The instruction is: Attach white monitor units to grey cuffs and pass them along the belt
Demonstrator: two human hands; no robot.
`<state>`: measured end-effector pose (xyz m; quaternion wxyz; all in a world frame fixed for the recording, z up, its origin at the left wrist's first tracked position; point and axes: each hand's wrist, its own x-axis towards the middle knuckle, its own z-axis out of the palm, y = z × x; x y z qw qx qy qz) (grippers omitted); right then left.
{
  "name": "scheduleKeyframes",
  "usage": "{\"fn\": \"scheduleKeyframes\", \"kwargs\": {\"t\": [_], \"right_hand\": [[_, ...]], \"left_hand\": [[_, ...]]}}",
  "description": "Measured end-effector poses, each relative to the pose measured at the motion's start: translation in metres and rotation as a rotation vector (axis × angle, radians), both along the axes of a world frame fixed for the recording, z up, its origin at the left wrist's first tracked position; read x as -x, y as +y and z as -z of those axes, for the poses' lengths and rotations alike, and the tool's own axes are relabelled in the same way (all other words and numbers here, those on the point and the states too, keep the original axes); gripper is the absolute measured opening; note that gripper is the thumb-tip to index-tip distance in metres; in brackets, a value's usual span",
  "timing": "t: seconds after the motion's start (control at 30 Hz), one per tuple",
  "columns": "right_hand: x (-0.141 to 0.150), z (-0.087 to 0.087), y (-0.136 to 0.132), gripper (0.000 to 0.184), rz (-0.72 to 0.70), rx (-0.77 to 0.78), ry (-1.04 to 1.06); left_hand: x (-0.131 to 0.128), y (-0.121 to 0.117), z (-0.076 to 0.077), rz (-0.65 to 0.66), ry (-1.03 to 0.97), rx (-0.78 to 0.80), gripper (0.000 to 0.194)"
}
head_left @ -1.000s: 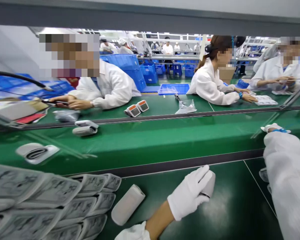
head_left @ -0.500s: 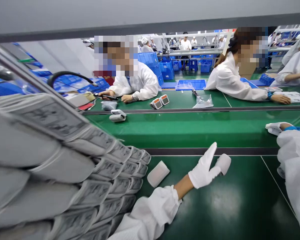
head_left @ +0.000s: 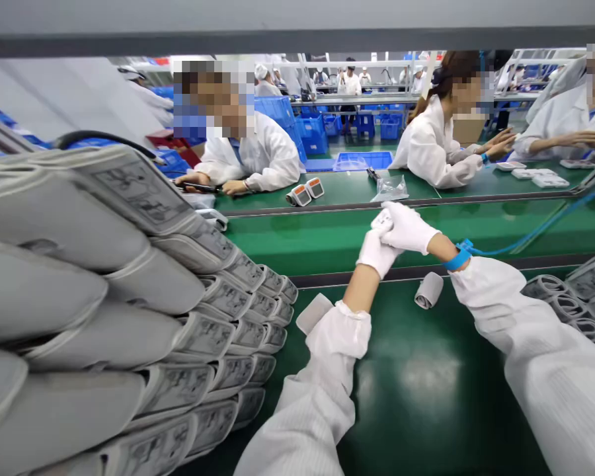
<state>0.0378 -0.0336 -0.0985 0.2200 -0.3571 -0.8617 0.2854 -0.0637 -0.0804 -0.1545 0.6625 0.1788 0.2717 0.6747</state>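
My left hand and my right hand, both in white gloves, meet above the green conveyor belt. Between them is a small white monitor unit, its top partly showing and the rest covered by the gloves. The fingers of both hands are closed around it. On the dark green bench below the right hand lies a rolled grey cuff, its coiled end facing me. Another pale cuff lies beside my left sleeve, partly hidden by it.
Stacked grey cuffs rise high along the left. More rolled cuffs sit at the right. A blue wrist strap cord runs from my right wrist. Across the belt, co-workers sit at a bench holding two monitors and a plastic bag.
My right hand has come in from the far right with the white unit. My left hand has left the rolled cuff and moved up to meet it. The view has shifted somewhat.
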Motion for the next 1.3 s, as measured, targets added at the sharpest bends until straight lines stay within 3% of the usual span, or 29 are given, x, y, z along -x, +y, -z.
{"fn": "scheduleKeyframes", "kwargs": {"t": [0.07,0.13,0.23,0.27,0.3,0.37,0.43,0.5,0.6,0.73,0.83,0.97,1.1,1.3], "right_hand": [[-0.011,0.0,-0.014,0.069,-0.006,-0.128,-0.054],[-0.041,0.009,-0.032,0.082,-0.004,-0.23,-0.139],[-0.091,0.052,-0.068,0.109,0.127,-0.152,-0.286],[-0.103,0.073,-0.081,0.109,0.18,-0.067,-0.286],[-0.111,0.093,-0.092,0.099,0.252,0.01,-0.228],[-0.12,0.126,-0.109,0.072,0.331,0.024,-0.181],[-0.121,0.138,-0.113,0.068,0.325,0.041,-0.086],[-0.119,0.125,-0.104,0.081,0.273,0.079,0.118],[-0.113,0.075,-0.078,0.102,0.237,0.023,0.45],[-0.096,0.006,-0.051,0.103,0.171,-0.227,0.563],[-0.075,-0.023,-0.042,0.097,0.079,-0.354,0.548],[-0.049,-0.034,-0.032,0.094,-0.032,-0.442,0.497],[-0.038,-0.027,-0.013,0.083,-0.125,-0.44,0.467],[-0.041,-0.016,0.005,0.086,-0.158,-0.402,0.411]], "left_hand": [[0.019,-0.005,-0.006,-0.015,-0.03,-0.019,0.037],[0.04,-0.014,-0.009,-0.034,-0.007,-0.031,0.038],[0.064,-0.024,-0.012,-0.067,0.027,-0.033,0.048],[0.068,-0.026,-0.013,-0.077,0.021,-0.035,0.053],[0.069,-0.026,-0.015,-0.08,0.001,-0.041,0.057],[0.064,-0.027,-0.018,-0.075,-0.063,-0.077,0.066],[0.053,-0.029,-0.023,-0.052,-0.11,-0.107,0.072],[0.041,-0.032,-0.029,0.004,-0.101,-0.128,0.071],[0.027,-0.041,-0.043,0.101,-0.011,-0.215,0.068],[0.02,-0.053,-0.064,0.178,0.192,-0.328,0.075],[0.02,-0.056,-0.076,0.134,0.378,-0.348,0.079],[0.029,-0.057,-0.084,0.082,0.562,-0.376,0.079],[0.043,-0.056,-0.084,0.021,0.72,-0.301,0.1],[0.048,-0.047,-0.077,0.11,0.664,-0.166,0.12]]}}
